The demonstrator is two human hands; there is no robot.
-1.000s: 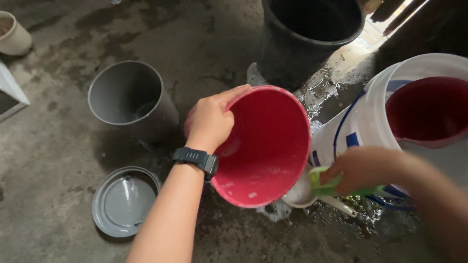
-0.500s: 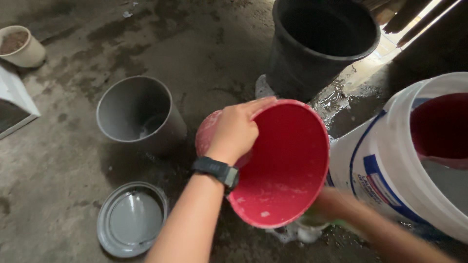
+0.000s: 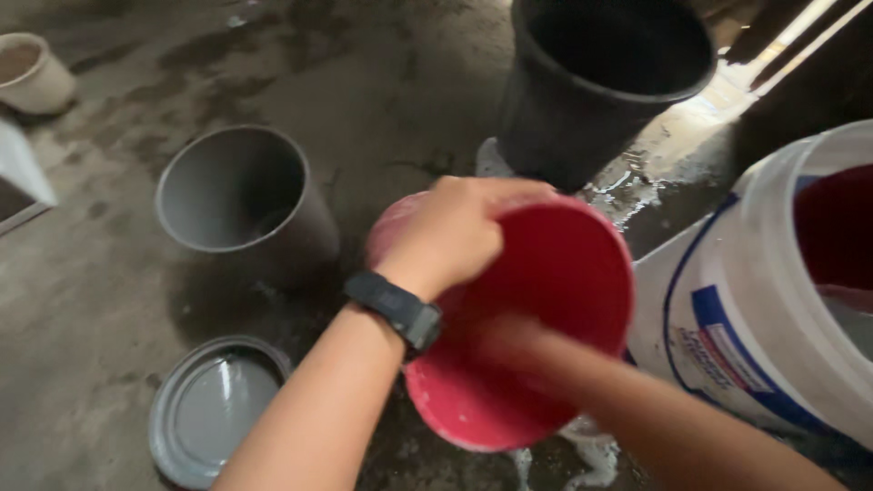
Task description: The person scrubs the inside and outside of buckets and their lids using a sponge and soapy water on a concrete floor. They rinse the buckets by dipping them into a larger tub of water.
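Head view: wet concrete floor (image 3: 109,273).
White bucket (image 3: 755,309): right of both grips.
Red bucket (image 3: 546,300): tilted, rim in left grip.
Left hand (image 3: 450,232): grip clasps the rim.
Right hand (image 3: 509,341): blurred inside the red bucket, grip unclear.

Tilted bucket (image 3: 546,318) at centre, above wet floor (image 3: 382,82). Left hand (image 3: 450,232) on its upper rim; right hand (image 3: 509,341) inside it. Open pot (image 3: 241,195) left of bucket, lid (image 3: 211,409) in front of pot. Tall tub (image 3: 596,82) behind bucket. Large pail (image 3: 737,318) just right. Small cup (image 3: 32,73) far left.
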